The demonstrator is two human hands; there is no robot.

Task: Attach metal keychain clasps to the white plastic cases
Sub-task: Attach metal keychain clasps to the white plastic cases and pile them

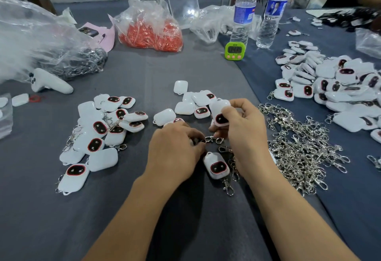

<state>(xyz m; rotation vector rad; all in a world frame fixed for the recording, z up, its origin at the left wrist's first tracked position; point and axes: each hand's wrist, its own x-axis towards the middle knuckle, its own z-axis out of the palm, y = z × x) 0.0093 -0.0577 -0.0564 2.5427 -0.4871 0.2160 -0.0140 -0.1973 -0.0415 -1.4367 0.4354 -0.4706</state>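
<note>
**White case (219, 112) up in R hand (243, 124), clasp (212, 139) pinched by L hand (175, 147)**

Grey cloth worktop (61, 219): bare room only along the near side, round both forearms, plus a strip btwn L hand and the clasped-case pile (99, 135) twd the left edge. Loose clasp heap (299, 153) lies just beside the R wrist. Big case heap (340, 87) fills the right edge, cut off by frame.

R hand: fingers curled round white case at worktop centre, dark window facing up. L hand: fingers bent, tips pinching one end of clasp. Can't tell if clasp is hooked to the case yet.

Counts:
- 1 case w/ clasp (216, 166) flat btwn the wrists
- abt 8 bare cases (185, 107) behind the hands, 1 partly hidden by L knuckles
- clasped-case pile a dozen-plus, overlapping, no exact count
- 2 water bottles (243, 13) and 1 green timer (235, 50) twd the far edge, digits unreadable
- 1 bag of orange bits (152, 32)
- 1 clear bag of dark metal parts (61, 54) far-left, blurred
- 1 white controller (49, 82) in front of it
</note>
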